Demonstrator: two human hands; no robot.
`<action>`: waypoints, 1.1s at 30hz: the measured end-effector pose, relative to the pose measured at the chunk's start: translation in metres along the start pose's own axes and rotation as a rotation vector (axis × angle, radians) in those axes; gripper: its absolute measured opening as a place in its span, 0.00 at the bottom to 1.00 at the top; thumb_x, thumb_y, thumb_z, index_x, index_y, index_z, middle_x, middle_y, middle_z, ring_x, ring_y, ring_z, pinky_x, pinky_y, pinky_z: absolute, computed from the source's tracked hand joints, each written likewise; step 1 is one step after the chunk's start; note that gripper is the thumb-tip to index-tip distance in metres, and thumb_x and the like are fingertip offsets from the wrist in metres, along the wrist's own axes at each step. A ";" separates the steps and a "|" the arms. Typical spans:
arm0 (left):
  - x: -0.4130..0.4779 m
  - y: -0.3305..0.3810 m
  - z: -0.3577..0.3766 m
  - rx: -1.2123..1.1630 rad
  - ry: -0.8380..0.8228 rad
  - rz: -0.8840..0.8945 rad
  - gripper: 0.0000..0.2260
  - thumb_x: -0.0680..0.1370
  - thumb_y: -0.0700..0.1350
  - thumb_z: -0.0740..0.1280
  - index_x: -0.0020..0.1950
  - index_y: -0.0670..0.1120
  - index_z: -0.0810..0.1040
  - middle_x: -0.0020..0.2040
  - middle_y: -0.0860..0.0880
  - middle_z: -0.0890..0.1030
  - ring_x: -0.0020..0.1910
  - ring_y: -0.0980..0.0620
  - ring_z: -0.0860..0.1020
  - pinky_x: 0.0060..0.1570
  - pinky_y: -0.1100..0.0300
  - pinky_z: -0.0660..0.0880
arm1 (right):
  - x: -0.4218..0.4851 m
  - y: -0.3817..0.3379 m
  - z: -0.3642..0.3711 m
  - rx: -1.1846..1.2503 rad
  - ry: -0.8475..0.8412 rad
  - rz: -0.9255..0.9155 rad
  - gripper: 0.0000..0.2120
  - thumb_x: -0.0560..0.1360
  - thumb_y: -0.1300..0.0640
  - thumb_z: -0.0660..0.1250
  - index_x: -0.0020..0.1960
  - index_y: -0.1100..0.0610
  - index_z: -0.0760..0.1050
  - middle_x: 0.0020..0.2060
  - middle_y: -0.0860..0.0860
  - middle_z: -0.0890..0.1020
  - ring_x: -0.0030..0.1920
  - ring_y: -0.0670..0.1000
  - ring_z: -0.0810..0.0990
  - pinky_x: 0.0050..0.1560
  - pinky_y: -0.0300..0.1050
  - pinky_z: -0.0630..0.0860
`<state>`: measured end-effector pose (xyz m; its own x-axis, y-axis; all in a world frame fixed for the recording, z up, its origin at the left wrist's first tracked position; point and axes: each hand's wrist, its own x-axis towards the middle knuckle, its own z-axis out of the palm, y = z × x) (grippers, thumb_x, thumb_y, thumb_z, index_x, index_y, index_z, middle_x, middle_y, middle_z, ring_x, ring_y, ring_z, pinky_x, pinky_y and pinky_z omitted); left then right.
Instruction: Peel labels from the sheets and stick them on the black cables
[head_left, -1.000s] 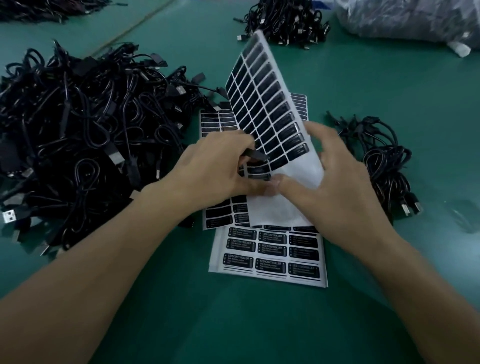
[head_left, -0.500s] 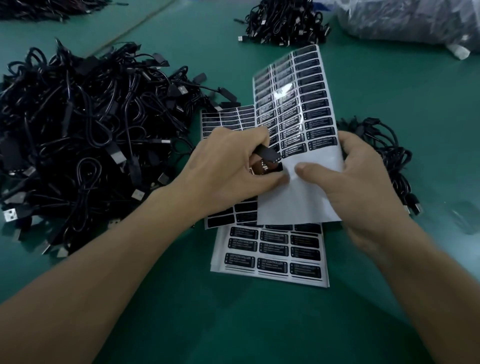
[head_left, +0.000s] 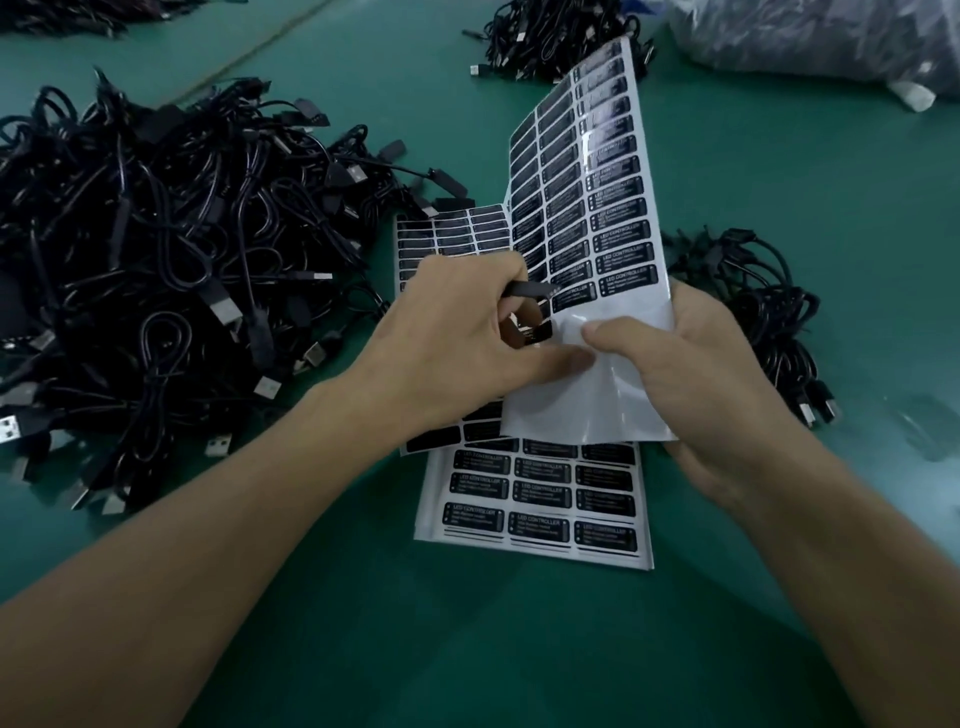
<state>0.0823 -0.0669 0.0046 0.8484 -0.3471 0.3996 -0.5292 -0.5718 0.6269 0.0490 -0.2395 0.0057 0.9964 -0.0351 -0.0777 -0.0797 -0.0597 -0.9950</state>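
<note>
My right hand (head_left: 691, 384) holds a white sheet of black labels (head_left: 587, 218) upright above the table, thumb on its bare lower part. My left hand (head_left: 457, 338) pinches a black label (head_left: 527, 288) that is partly lifted off the sheet's lowest filled row; its thumb touches the bare backing. Something small and dark (head_left: 530, 332) shows under the left fingers; what it is I cannot tell. More label sheets (head_left: 535, 504) lie flat beneath. A big heap of black cables (head_left: 166, 270) lies to the left, a small bundle of cables (head_left: 763, 306) to the right.
The table top is green (head_left: 467, 649). Another pile of black cables (head_left: 550, 36) lies at the far centre. A grey plastic bag (head_left: 810, 41) sits in the far right corner. More cables lie at the far left edge.
The held sheet has turned from edge-on and curled to facing me, and has risen a little. My left fingers have drawn a label off its lowest filled row.
</note>
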 end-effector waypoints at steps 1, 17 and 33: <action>0.000 0.000 0.000 0.008 -0.013 -0.002 0.27 0.67 0.63 0.77 0.32 0.49 0.63 0.28 0.56 0.66 0.27 0.55 0.65 0.26 0.56 0.65 | 0.000 0.000 0.001 -0.014 -0.009 0.009 0.11 0.76 0.66 0.67 0.55 0.54 0.79 0.47 0.50 0.87 0.48 0.50 0.86 0.45 0.44 0.84; -0.001 -0.009 0.003 -0.216 0.033 -0.089 0.25 0.68 0.43 0.79 0.32 0.50 0.60 0.35 0.48 0.85 0.37 0.56 0.85 0.37 0.47 0.83 | -0.002 0.001 0.006 0.103 0.038 0.047 0.14 0.77 0.68 0.68 0.61 0.57 0.75 0.52 0.52 0.86 0.50 0.52 0.86 0.50 0.51 0.84; 0.006 -0.012 -0.007 -0.582 -0.174 -0.294 0.28 0.70 0.32 0.77 0.34 0.49 0.58 0.31 0.48 0.84 0.40 0.51 0.86 0.39 0.67 0.77 | -0.001 0.003 0.006 0.048 0.051 0.050 0.15 0.78 0.70 0.63 0.60 0.56 0.73 0.52 0.53 0.84 0.50 0.52 0.85 0.50 0.53 0.84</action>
<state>0.0941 -0.0564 0.0043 0.9216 -0.3810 0.0737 -0.1539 -0.1843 0.9707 0.0474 -0.2334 0.0022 0.9883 -0.0874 -0.1249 -0.1261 -0.0088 -0.9920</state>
